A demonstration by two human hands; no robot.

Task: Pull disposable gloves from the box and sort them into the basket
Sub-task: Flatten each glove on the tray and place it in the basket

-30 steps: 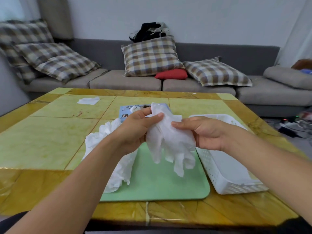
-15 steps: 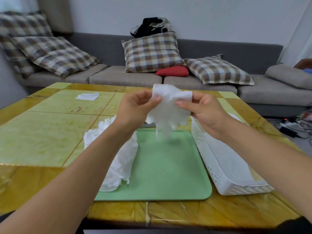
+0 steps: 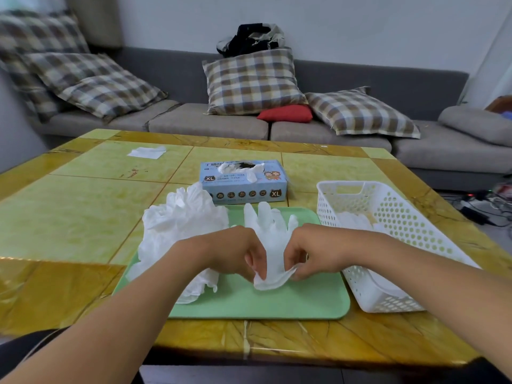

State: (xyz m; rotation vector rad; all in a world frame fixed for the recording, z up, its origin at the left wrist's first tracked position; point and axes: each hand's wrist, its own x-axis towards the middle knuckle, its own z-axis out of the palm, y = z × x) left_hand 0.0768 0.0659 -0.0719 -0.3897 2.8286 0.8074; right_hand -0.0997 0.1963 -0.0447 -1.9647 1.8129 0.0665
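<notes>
1. both hands, left (image 3: 235, 252) and right (image 3: 310, 250), pinched the cuff of a glove (image 3: 270, 245); the fingertips were curled under, mostly hidden.
2. the glove lay flat on the tray (image 3: 291, 303), fingers toward the box (image 3: 243, 180).
3. a glove pile (image 3: 180, 225) sat left, partly behind the left wrist.
4. the basket (image 3: 388, 206) stood right; its contents were hard to make out.

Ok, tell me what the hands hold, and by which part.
Both hands, left and right, pinch one white glove at its cuff end; its fingers lie flat on the green tray.
</notes>
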